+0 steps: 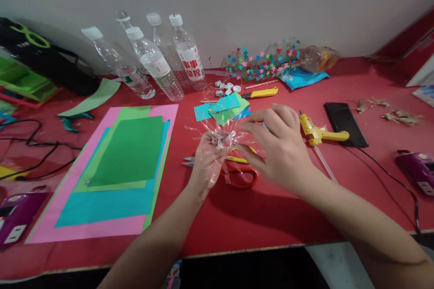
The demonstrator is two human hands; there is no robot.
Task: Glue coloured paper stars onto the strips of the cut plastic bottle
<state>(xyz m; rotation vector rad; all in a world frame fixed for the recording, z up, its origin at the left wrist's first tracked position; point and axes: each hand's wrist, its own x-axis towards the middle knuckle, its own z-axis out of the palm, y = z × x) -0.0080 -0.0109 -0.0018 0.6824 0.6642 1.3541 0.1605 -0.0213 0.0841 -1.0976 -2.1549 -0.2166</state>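
On the red table (288, 221), stacked rectangular multicoloured paper sheets (125, 153) lie left, clear plastic bottles (156, 67) far beyond them. The fringed clear plastic piece (220, 143) sits in the left hand (206, 160); farther right lie the yellow plastic glue gun (317, 135) and black rectangular phone (344, 121).

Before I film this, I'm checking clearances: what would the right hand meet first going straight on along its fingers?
Probably the fanned clear plastic piece in the left hand; the right hand points toward it. Depth is unclear; they may already touch.
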